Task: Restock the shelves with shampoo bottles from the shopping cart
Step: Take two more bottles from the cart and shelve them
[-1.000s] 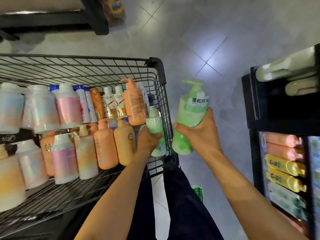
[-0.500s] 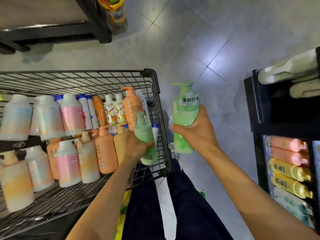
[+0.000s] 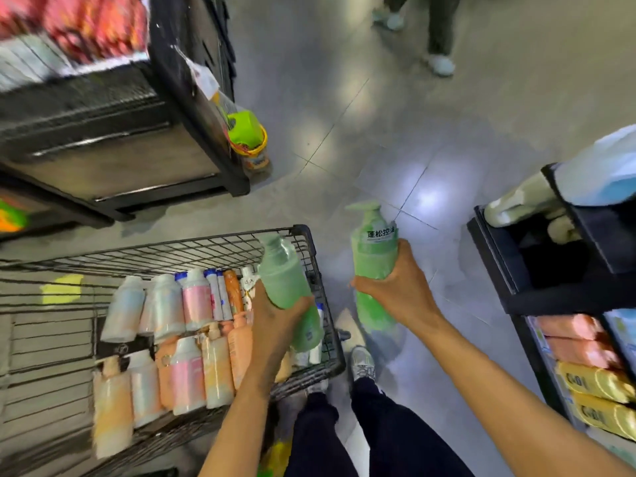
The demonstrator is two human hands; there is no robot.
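Left bottle (image 3: 282, 280) lifted — upright like right bottle (image 3: 373, 256).

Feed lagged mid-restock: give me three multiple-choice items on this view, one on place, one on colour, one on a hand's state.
1. The shopping cart stands: A) left of the person B) right of them C) out of view.
2. The left bottle and the pump bottle are both: A) orange B) green C) blue.
3. The right hand: A) hangs open B) grips the pump bottle C) rests on the cart.
Answers: A, its basket fills the lower left; B, both bodies show green; B, it curls round the bottle's middle.
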